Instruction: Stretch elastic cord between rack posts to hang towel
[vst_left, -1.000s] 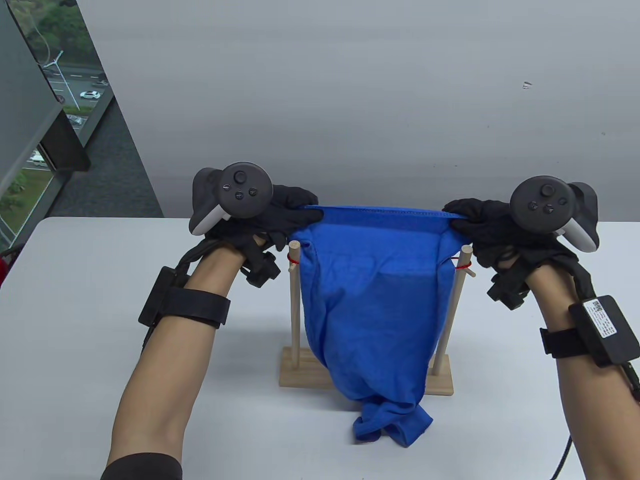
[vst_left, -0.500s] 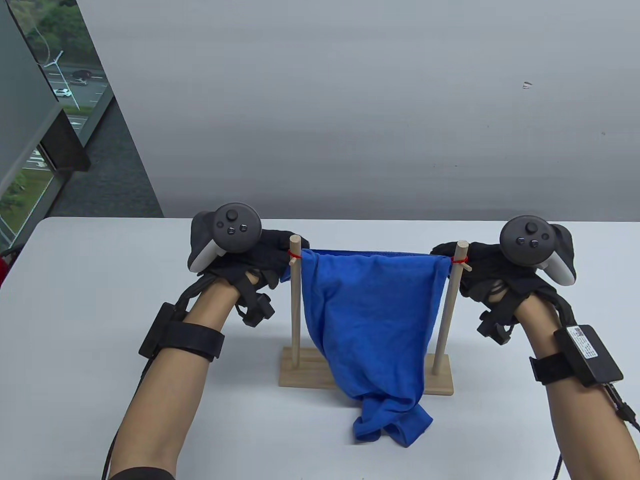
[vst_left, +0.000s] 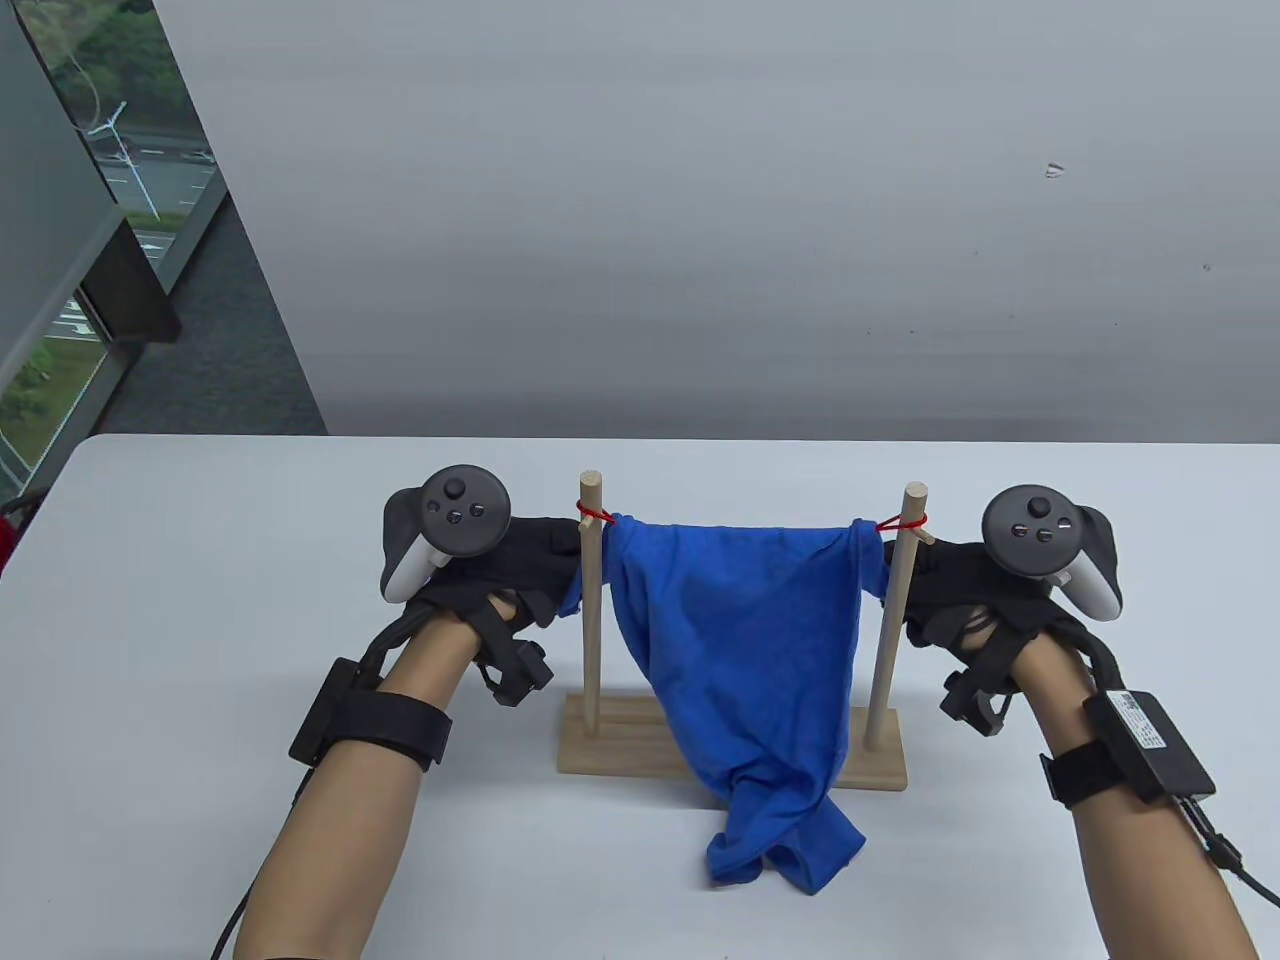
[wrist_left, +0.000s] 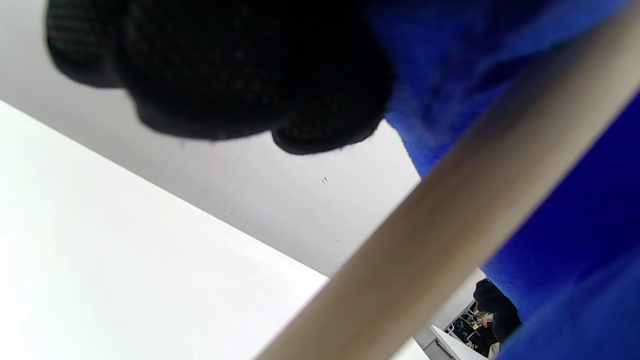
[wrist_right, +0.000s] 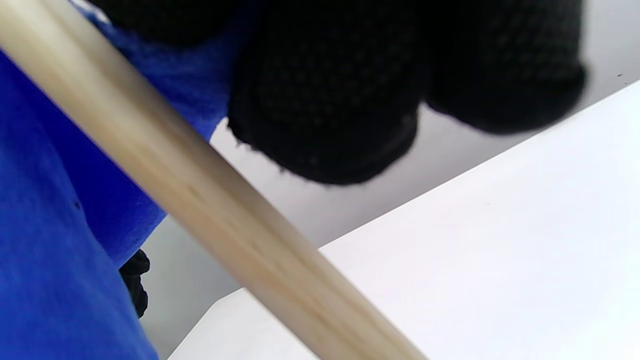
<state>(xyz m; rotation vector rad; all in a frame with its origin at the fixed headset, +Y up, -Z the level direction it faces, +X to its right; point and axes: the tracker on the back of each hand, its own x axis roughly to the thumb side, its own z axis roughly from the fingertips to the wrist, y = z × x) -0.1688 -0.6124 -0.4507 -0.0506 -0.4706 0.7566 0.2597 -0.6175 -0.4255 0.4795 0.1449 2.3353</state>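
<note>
A wooden rack (vst_left: 620, 748) stands mid-table with a left post (vst_left: 592, 620) and a right post (vst_left: 890, 640). A red elastic cord (vst_left: 903, 522) is looped near both post tops; its span between them is hidden. A blue towel (vst_left: 740, 640) hangs over that span, with its lower end bunched on the table. My left hand (vst_left: 550, 565) grips the towel's left corner just outside the left post. My right hand (vst_left: 918, 585) grips the right corner just outside the right post. The wrist views show curled gloved fingers (wrist_left: 240, 70) (wrist_right: 325, 100) against blue cloth (wrist_left: 450, 65) (wrist_right: 50, 250) beside a post (wrist_left: 450, 220) (wrist_right: 200, 190).
The white table (vst_left: 200, 560) runs back to a grey wall (vst_left: 700, 250). A window (vst_left: 60, 250) is at the far left. Cables trail from both wrists toward the table's near edge.
Both hands came down and toward me with the towel's top edge, from above the post tops to below them. The towel now sags between the posts instead of being held taut.
</note>
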